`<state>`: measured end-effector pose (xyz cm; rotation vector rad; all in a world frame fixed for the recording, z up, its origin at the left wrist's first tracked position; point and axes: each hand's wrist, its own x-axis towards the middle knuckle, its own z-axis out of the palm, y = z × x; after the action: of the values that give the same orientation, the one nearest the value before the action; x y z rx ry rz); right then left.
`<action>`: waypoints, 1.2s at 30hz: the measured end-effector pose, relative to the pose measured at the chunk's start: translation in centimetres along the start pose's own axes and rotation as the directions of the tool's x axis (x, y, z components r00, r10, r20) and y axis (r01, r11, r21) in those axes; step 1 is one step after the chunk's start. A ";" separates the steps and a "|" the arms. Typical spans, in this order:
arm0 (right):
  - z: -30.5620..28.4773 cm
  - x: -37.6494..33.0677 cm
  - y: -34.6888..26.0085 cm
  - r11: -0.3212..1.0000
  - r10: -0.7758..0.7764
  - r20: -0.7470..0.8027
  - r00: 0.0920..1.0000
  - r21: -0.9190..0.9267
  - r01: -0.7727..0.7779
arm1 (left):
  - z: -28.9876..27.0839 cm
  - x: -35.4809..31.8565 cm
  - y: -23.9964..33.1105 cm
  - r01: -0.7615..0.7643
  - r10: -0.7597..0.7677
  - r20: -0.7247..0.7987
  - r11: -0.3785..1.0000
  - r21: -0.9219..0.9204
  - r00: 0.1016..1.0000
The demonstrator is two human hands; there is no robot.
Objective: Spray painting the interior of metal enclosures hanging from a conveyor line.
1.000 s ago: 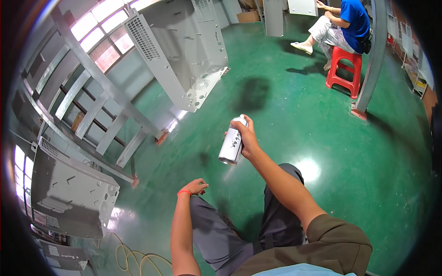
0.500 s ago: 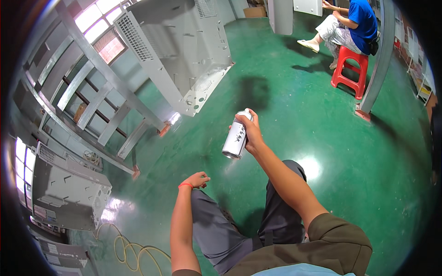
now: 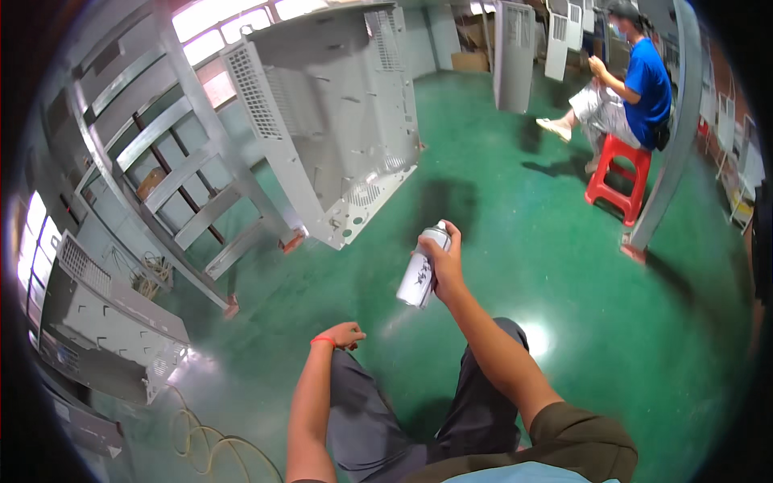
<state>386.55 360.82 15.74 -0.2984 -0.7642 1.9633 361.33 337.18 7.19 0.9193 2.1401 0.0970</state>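
My right hand (image 3: 448, 256) is wrapped round a white spray can (image 3: 415, 278) with dark handwriting on its side, held tilted over the floor. One finger reaches up to the nozzle at its top. My left hand (image 3: 345, 335), a red band at its wrist, rests by my left knee with its fingers curled in and nothing visible in them. Beyond the can hangs or stands a large open grey metal cabinet shell (image 3: 322, 137), with a grid of holes along one side; the can is apart from it.
Left of the cabinet stands a grey metal frame with rungs (image 3: 192, 211). A second grey shell (image 3: 109, 322) is at far left, near a yellow hose (image 3: 193, 443). At right are a post (image 3: 668, 169) and a person in blue (image 3: 644, 88) on a red stool (image 3: 618, 179).
The view has tilted up, so the cabinet and person appear lower. My right hand still grips the can, now slightly lower in view. My left hand's fingers look more curled.
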 end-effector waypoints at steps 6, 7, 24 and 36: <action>4.9 2.6 -4.5 0.476 -0.621 0.419 0.662 -0.470 0.744 | -0.7 3.8 1.4 -0.152 0.153 -0.005 0.987 0.055 0.988; 6.7 3.6 -5.4 0.364 -0.678 0.473 0.562 -0.448 0.816 | 0.0 2.6 1.7 -0.083 0.083 0.029 0.997 -0.006 0.996; 23.8 13.2 -16.3 -0.163 -0.776 0.607 0.172 -0.457 0.874 | -1.1 -0.6 1.0 -0.205 0.205 0.028 0.979 0.002 0.978; 23.1 12.0 -15.8 -0.195 -0.806 0.580 0.117 -0.447 0.873 | 0.1 -0.1 -0.1 -0.334 0.324 -0.186 0.942 -0.021 0.927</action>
<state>380.11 367.40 44.75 -0.0605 -1.3413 0.1498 361.39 337.06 7.18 1.2745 2.1142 0.4174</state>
